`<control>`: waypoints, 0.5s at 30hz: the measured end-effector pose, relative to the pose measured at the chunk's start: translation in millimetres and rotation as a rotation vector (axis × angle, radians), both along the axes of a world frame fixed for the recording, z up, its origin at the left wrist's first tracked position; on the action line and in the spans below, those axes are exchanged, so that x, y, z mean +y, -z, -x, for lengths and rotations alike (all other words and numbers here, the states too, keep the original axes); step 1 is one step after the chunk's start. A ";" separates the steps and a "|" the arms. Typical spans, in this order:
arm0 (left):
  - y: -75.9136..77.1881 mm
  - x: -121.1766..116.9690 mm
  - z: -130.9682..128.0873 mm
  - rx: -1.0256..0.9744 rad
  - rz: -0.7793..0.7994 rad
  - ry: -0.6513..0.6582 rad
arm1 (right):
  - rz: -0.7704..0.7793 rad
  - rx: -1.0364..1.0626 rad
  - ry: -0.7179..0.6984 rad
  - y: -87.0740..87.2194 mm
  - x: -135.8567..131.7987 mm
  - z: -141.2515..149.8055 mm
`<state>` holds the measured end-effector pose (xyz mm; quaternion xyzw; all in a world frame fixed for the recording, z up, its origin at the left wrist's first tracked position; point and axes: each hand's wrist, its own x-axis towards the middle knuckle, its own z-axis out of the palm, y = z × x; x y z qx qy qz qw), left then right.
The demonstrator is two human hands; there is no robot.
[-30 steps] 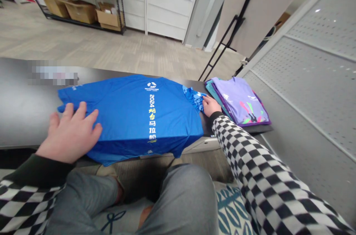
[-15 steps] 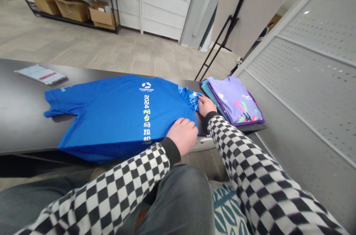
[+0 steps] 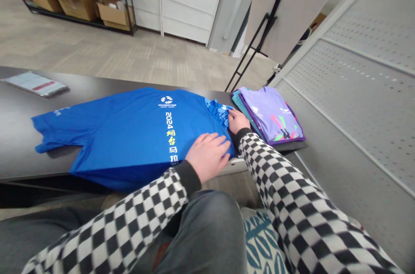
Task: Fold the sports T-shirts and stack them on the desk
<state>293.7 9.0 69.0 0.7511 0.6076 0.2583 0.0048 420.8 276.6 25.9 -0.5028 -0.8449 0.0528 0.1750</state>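
Moved since one second earlier: left hand, now being rested near the right hand instead of over the shirt's left end. Dark table: being partly covered beneath both hands. Blue shirt: being spread leftward from the right hand's pinch, its near side being draped over the table's edge. Folded stack, purple uppermost: being supported just right of the pinch. Patterned sleeve: being clamped between right finger and thumb. Left-hand grip: palm being turned down; closure cannot be told. Flat slab, red-banded: being borne well left of the pinch.
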 end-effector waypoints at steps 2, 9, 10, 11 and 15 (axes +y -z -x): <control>-3.2 -24.1 45.5 -0.017 -0.014 -0.147 | -0.011 0.002 -0.002 0.2 -0.1 -0.2; 18.7 -122.9 298.7 0.159 0.051 -0.674 | -0.010 0.014 0.003 2.9 1.8 0.1; 24.4 -134.6 330.1 0.178 0.156 -0.672 | -0.004 0.013 0.005 3.2 2.3 0.2; 29.8 -144.3 356.9 0.184 0.228 -0.676 | 0.002 0.011 0.003 3.4 2.8 0.2; 42.0 -162.0 415.2 0.178 0.361 -0.627 | 0.012 0.006 -0.031 3.8 3.7 -0.8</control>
